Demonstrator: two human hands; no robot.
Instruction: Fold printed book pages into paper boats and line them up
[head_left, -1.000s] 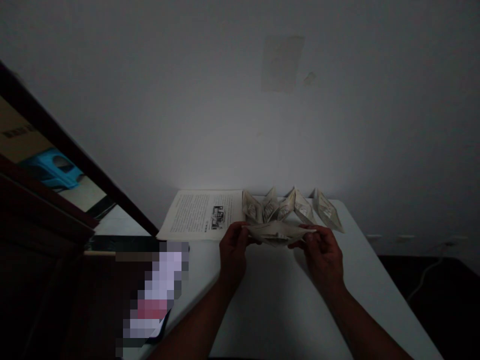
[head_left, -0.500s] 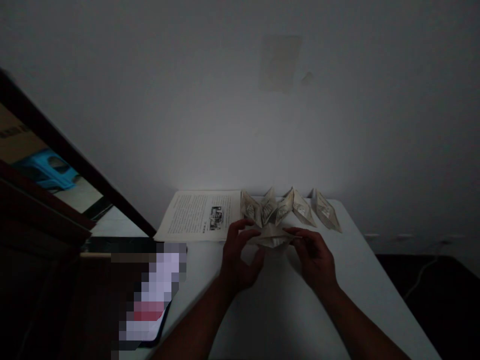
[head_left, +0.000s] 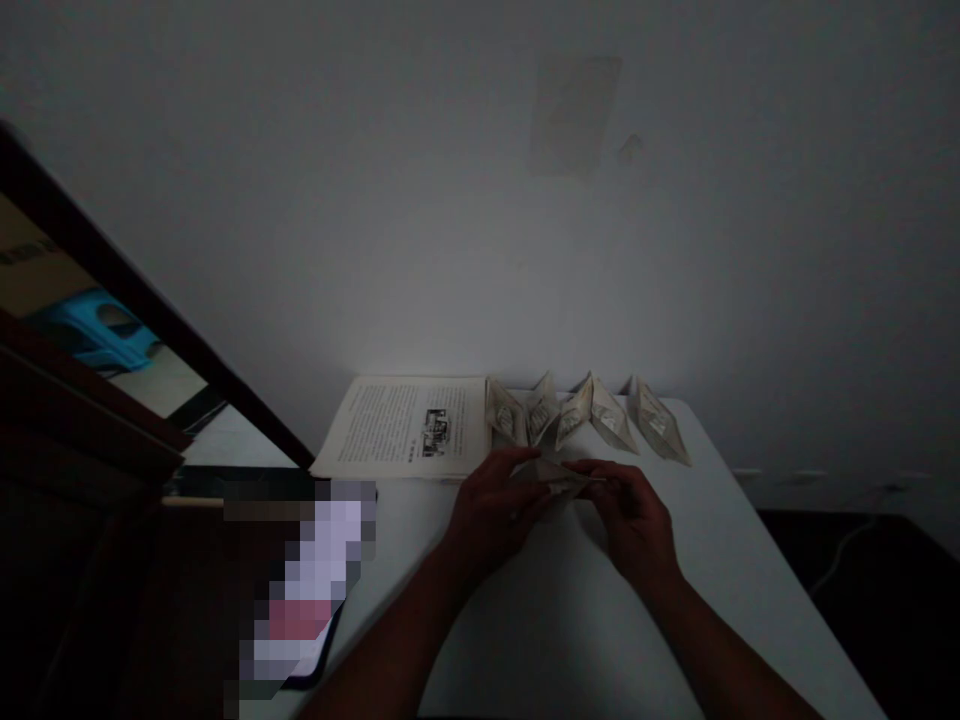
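Observation:
A folded paper boat [head_left: 556, 478] of printed paper is held between my two hands, just above the white table [head_left: 540, 620]. My left hand [head_left: 495, 510] is closed round its left side, with the fingers partly covering it. At its right end my right hand [head_left: 628, 510] pinches the paper between thumb and fingers. Several similar folded paper boats stand in a row behind my hands, among them one at the left [head_left: 505, 412], one in the middle [head_left: 613, 418] and one at the right end [head_left: 660, 422].
A stack of printed pages [head_left: 382, 425] lies at the table's back left, against the wall. A phone [head_left: 315, 590] with a blurred screen is at the left edge. A dark-framed mirror [head_left: 165, 325] leans at the far left.
My left hand has closed in over the left side of the paper boat, where its thumb and fingers stood wider apart. My right hand keeps its hold. The view has shifted slightly.

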